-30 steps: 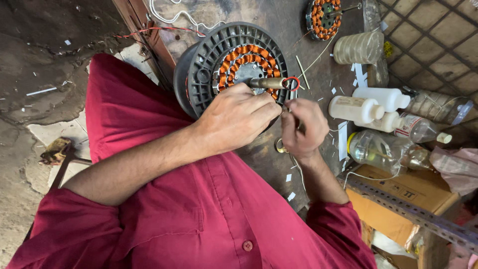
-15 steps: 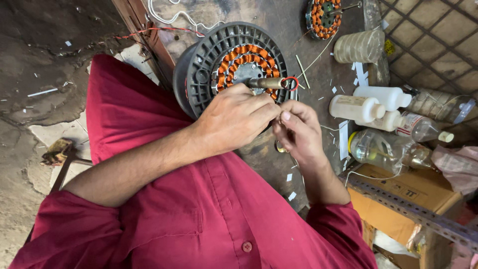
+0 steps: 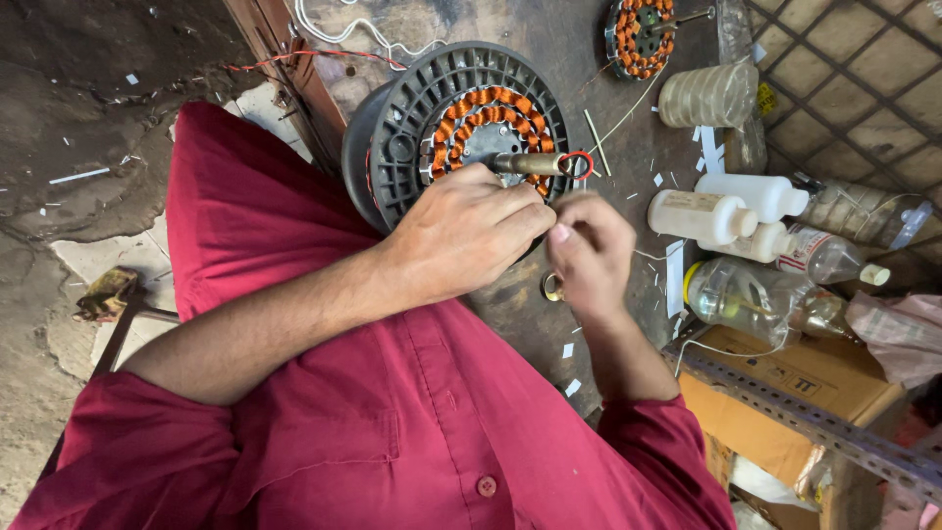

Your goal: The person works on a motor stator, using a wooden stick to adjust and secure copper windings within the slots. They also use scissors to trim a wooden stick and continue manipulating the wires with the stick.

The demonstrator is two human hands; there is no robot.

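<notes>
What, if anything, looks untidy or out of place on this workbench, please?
Small white scraps lie scattered over the bench by the right hand, and two white bottles lie on their sides rather than upright. A loose metal ring sits below the hands. The motor itself looks intact.

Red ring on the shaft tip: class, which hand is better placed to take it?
Probably the right hand: its fingertips sit close beside the red ring, while the left hand lies across the motor by the base of the shaft, farther from the tip.
</notes>
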